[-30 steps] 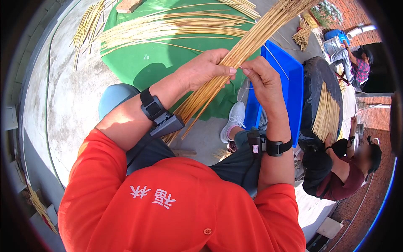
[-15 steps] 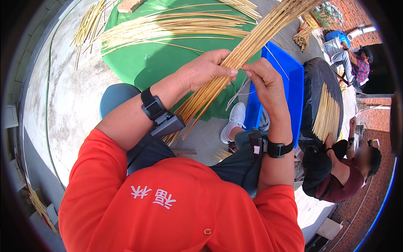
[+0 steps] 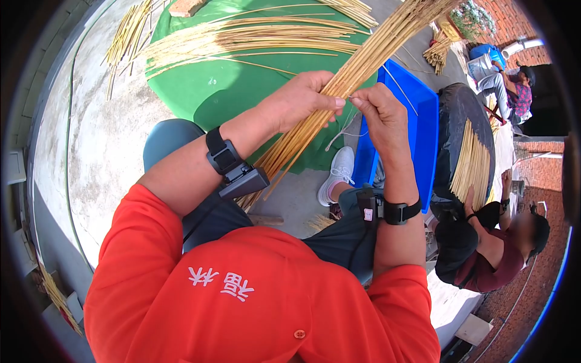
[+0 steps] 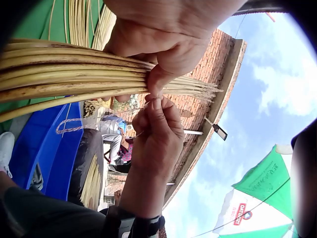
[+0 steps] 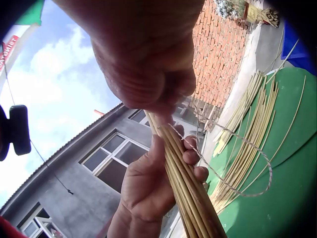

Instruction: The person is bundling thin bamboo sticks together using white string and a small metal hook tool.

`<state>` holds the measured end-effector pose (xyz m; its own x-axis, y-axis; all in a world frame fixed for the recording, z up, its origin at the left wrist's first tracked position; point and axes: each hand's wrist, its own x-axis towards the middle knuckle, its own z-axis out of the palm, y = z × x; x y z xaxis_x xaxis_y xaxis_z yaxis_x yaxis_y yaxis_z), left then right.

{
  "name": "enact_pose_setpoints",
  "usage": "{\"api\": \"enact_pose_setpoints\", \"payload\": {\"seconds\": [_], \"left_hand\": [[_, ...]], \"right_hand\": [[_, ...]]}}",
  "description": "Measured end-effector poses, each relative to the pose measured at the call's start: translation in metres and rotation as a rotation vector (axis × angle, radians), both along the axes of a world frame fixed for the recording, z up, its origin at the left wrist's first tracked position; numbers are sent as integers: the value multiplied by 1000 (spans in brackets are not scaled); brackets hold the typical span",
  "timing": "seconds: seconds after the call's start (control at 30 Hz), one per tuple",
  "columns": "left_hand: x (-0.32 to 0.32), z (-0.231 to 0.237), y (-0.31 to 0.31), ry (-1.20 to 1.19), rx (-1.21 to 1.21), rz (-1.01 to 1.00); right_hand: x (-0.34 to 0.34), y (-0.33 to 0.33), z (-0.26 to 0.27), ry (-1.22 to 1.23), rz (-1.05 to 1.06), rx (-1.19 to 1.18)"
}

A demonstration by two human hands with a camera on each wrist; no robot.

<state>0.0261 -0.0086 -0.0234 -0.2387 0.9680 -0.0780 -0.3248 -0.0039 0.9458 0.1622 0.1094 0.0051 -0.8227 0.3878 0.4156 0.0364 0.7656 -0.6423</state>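
Observation:
A long bundle of straw-coloured stalks [image 3: 357, 63] slants across the head view. My left hand [image 3: 302, 101] grips it around the middle, its thumb lying across the stalks. Beside that thumb, my right hand [image 3: 384, 118] pinches a thin pale string [image 3: 344, 132] between thumb and fingertips. The string hangs down in a loop, which shows as red-and-white twisted string [image 5: 270, 173] in the right wrist view. In the left wrist view, the right fingertips [image 4: 157, 104] are right at the left thumb tip, against the bundle's edge. Where the string meets the stalks is hidden by the fingers.
Loose stalks [image 3: 254, 39] lie spread on a green cloth [image 3: 187, 91]. To the right stand a blue tray [image 3: 428, 130] and a black-covered mound [image 3: 451, 109] carrying more stalks [image 3: 471, 163]. Two other people sit at the far right. A brick [image 3: 186, 7] rests on the cloth.
The string's hanging loop has swung and changed shape beneath the right hand. Both hands stay nearly in place on the bundle. The person at the lower right has shifted an arm slightly.

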Motion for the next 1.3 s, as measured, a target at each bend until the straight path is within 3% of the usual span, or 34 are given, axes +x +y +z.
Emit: {"api": "enact_pose_setpoints", "payload": {"seconds": [0.27, 0.33, 0.47, 0.53, 0.63, 1.3], "left_hand": [[-2, -2, 0, -68, 2, -11], [-2, 0, -1, -49, -18, -12], [-3, -2, -1, -49, -21, -25], [-4, -3, -1, -11, -20, -22], [-5, -5, -1, -5, 62, -64], [-1, -5, -4, -21, 25, -4]], "right_hand": [[-1, -2, 1, -8, -4, -17], [2, -4, 6, -69, -46, -135], [8, 0, 8, -98, -24, -63], [11, -1, 14, -275, -73, -73], [12, -1, 15, -284, -56, -75], [12, 2, -4, -132, -16, -105]]}}
